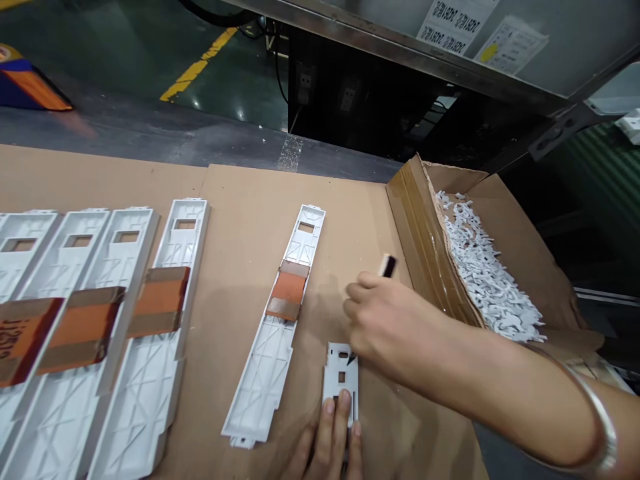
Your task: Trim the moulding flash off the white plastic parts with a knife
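Observation:
My left hand (325,440) comes in at the bottom, its fingertips pressing on a small white plastic plate (341,380) with cut-out holes. That plate lies on a brown cardboard sheet (240,220). My right hand (380,313), with a metal bangle at the wrist, pinches a small black-and-white piece (388,267) above the sheet. Just left of my hands lies a long white plastic frame (265,380), with an orange and brown tape band (289,290) across its middle. Several similar taped frames (145,393) lie side by side at the left.
An open cardboard box (520,220) full of small white plastic pieces (480,273) stands at the right, its taped wall next to my right hand. A metal shelf edge (400,53) runs overhead, and a green floor with a yellow line (197,67) lies beyond the table.

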### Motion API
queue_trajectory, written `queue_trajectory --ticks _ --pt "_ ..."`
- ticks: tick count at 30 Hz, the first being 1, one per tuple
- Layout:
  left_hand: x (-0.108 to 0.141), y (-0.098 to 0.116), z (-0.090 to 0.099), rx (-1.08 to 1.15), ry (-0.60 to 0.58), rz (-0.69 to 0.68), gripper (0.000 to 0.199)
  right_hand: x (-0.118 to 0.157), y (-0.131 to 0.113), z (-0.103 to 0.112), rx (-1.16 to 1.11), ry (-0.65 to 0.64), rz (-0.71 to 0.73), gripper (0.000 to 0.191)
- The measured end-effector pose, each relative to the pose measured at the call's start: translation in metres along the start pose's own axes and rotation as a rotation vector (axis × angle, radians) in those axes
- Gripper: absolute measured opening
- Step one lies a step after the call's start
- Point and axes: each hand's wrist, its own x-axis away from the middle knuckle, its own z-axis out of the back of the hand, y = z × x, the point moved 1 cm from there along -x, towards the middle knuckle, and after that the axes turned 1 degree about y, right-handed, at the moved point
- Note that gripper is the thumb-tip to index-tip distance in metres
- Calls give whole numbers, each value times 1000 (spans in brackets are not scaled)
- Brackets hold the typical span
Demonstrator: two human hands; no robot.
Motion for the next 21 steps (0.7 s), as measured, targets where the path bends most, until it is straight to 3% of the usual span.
queue_trajectory --ticks 4,6,10,12,15,18,21 --pt "0 -5 2 77 3 21 26 50 -4 -11 -28 125 -330 16" --pt "-2 -14 8 146 -38 -40 29 74 -18 -24 -117 138 -532 15" --pt "-9 -36 26 187 -152 -255 40 111 -60 -60 -625 139 -818 29" --pt "-15 -41 33 165 -202 -266 32 128 -81 -77 -881 190 -924 31" --pt "-32 -35 42 170 -213 -324 15 163 -105 -98 -1054 344 -1117 34" --pt "-53 -16 50 211 -146 -466 14 208 -119 -112 -1010 570 -1391 37" --pt "-63 1 60 208 -117 -499 12 250 -129 -113 -913 779 -1645 42"
